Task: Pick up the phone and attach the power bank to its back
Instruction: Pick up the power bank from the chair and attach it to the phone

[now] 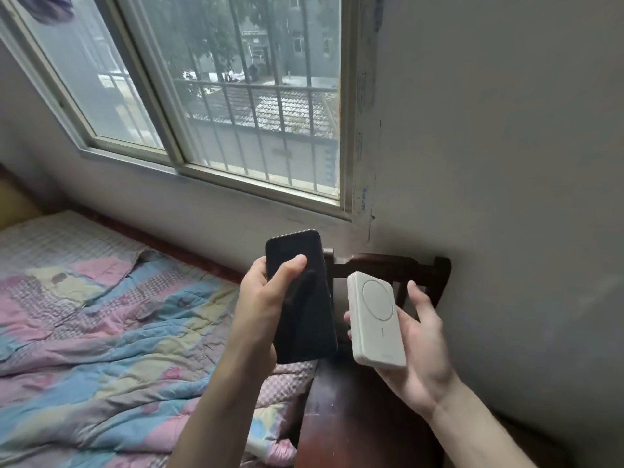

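Note:
A black phone (305, 312) is held upright in the air, its dark screen facing me, with my left hand (261, 298) shut on it and the thumb lying across the glass. Just to its right, a small gap apart, my right hand (418, 342) holds a white power bank (376, 320). The bank's face with a ring mark points up and toward me. It rests on my right fingers and palm. The phone's back is hidden from me.
A dark wooden chair (354, 413) stands below both hands, against the grey wall (506, 163). A bed with a pink, blue and yellow quilt (101, 332) fills the left. A barred window (236, 96) is above.

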Demonstrator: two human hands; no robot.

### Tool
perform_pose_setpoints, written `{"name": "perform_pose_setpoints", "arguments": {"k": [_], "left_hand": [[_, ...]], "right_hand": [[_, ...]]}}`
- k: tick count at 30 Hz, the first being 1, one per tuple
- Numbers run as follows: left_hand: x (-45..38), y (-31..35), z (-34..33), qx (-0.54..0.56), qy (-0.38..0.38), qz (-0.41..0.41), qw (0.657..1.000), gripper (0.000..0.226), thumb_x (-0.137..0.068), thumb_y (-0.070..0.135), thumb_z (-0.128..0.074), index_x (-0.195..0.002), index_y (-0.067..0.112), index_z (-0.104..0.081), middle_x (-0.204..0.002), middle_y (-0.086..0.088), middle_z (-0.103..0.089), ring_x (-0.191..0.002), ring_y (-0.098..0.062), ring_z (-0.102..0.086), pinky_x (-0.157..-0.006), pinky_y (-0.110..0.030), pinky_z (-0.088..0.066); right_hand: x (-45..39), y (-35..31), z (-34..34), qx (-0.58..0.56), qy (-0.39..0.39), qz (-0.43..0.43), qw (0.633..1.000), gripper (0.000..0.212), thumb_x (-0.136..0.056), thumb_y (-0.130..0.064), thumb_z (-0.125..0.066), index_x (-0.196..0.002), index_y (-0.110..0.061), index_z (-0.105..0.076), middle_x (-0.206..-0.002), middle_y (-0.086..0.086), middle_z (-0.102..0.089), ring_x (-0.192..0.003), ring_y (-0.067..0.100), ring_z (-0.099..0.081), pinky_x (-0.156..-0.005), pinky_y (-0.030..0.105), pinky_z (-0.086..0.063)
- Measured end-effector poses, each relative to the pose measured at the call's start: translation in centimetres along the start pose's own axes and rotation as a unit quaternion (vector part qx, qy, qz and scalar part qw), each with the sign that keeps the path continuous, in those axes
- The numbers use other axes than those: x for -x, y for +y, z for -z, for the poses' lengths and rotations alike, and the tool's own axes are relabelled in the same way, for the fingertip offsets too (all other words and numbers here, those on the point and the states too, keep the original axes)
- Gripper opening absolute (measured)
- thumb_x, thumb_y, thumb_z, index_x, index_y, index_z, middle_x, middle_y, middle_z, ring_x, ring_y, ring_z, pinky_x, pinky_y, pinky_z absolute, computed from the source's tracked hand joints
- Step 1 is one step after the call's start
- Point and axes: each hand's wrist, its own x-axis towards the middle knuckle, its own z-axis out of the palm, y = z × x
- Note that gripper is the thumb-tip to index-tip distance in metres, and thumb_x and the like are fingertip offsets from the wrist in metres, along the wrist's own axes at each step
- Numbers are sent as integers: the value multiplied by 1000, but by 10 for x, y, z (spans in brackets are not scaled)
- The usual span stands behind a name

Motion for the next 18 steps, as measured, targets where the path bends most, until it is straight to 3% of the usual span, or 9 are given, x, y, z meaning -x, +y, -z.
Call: {"name": "perform_pose_setpoints", "arguments": {"k": [3,6,10,12,15,18], "left_hand": [[-1,6,0,-33,17,-7,999,54,-78,37,-79,-121,12,-60,-98,-10,-74,-72,-15,-74,-56,-28,-57],[-4,9,0,-69,26,-30,997,59,-73,40,-82,-121,18,-58,-108,-12,-73,-82,-17,-75,-62,-28,-58],[-6,9,-2,-75,36,-35,996,68,-55,49,-85,-111,19,-61,-107,-19,-73,-101,-41,-71,-87,-59,-59],[-7,8,-3,-91,42,-50,994,72,-48,53,-84,-108,21,-60,-104,-13,-73,-98,-33,-73,-86,-51,-61],[-7,4,-2,-118,44,-75,989,72,-44,54,-84,-105,26,-57,-99,-3,-73,-86,-11,-74,-72,-29,-59],[-8,1,-2,-166,53,-100,980,71,-44,57,-83,-103,30,-53,-99,4,-71,-83,-4,-71,-74,-26,-58]], "right_hand": [[-7,2,-8,-57,-15,-12,998,69,-93,-66,-40,-123,-14,-74,-121,23,-73,-103,37,-75,-95,56,-53],[-14,4,-17,-60,-35,-33,997,69,-98,-64,-30,-135,-18,-66,-139,23,-64,-127,39,-60,-103,54,-46],[-22,9,-32,-33,-37,-17,999,60,-101,-59,-31,-119,-25,-76,-129,16,-71,-125,36,-55,-111,55,-36],[-25,15,-41,-1,-34,10,999,55,-102,-59,-32,-114,-31,-78,-126,12,-74,-124,33,-59,-112,57,-36],[-26,25,-58,33,-52,36,997,44,-101,-59,-37,-126,-41,-68,-131,10,-71,-119,28,-70,-95,50,-55],[-29,35,-70,50,-71,51,995,47,-102,-55,-41,-144,-37,-54,-141,12,-65,-126,27,-65,-90,41,-58]]}}
